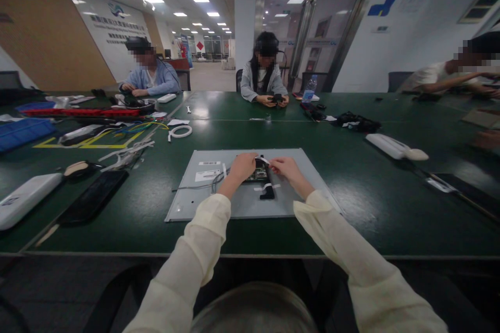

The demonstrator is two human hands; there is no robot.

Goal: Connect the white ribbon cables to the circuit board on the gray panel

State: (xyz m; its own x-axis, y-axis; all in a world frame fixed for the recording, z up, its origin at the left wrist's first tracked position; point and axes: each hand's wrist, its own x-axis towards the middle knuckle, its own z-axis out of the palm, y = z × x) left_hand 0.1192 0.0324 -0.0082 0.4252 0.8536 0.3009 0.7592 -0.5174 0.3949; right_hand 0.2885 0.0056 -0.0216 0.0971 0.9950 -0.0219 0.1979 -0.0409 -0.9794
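Observation:
A flat grey metal panel [242, 208] lies on the green table in front of me. Near its middle is a dark frame with a circuit board [257, 173]. Over the board's far edge arches a narrow white strip [263, 159], possibly a flat cable or tape. My right hand [287, 167] pinches the strip's right end. At the board's left side, my left hand [242, 166] is closed near the other end; what its fingers hold is hidden. A black bracket-like piece [267, 191] lies below the board, and thin grey cables [214, 182] run out to the left.
Left on the table lie a black slab [96, 196], a white case [29, 200], a coiled white cable [180, 132] and blue trays [25, 134]. A white device [390, 146] and black straps [357, 121] lie right. Several people sit around the table.

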